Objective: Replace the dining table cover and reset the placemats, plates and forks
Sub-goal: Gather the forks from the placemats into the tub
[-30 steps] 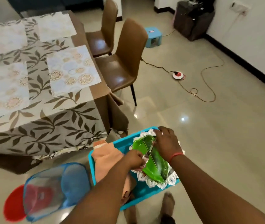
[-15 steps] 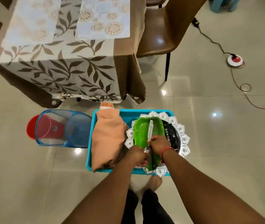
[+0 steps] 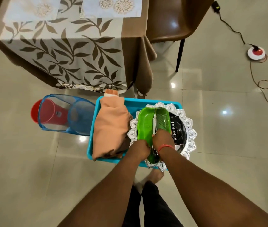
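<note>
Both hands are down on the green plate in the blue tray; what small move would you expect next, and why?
Probably lift the green plate with the forks off the silver tray and toward the table. Left hand grips its near edge, right hand pins the forks; the placemats lie bare.

Single head-worn wide-angle view, steeply downward and close over both forearms, table edge (image 3: pixel 64 46) at top.

"ALMONDS" in white capitals on a black box (image 3: pixel 178 128), reading sideways, on the silver tray (image 3: pixel 190 136) at the right end of the blue bin (image 3: pixel 97 104). Small label on the red cup (image 3: pixel 51 114), too small to read. No other legible text.
</note>
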